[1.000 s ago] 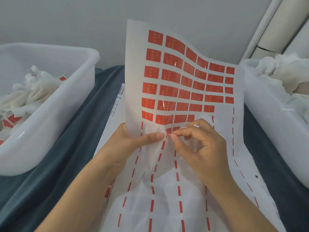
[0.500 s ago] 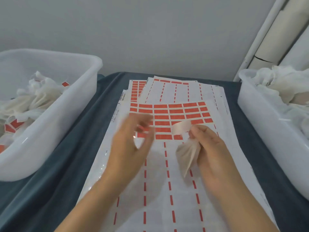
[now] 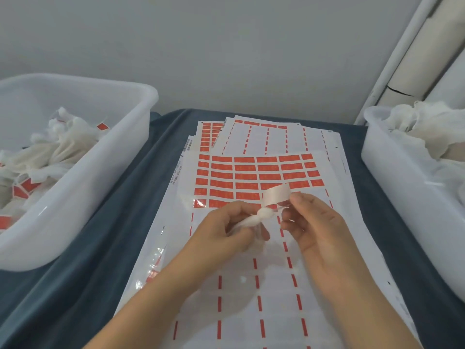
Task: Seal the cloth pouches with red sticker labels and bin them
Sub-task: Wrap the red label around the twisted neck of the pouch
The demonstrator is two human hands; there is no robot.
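Both hands now share the cloth pouch [image 3: 254, 219], lifted above the flat sticker sheet [image 3: 251, 177]; left hand [image 3: 226, 230] grips its bunched neck; right hand [image 3: 309, 222] pinches the glossy, curled pale strip [image 3: 275, 196] at its top; thin white fabric, twisted tight.

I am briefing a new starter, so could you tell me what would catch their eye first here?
The white sheet of red rectangular sticker labels lies mid-table. Just above it, the left hand and right hand hold a small white cloth pouch. White plastic bins sit at the left and right.
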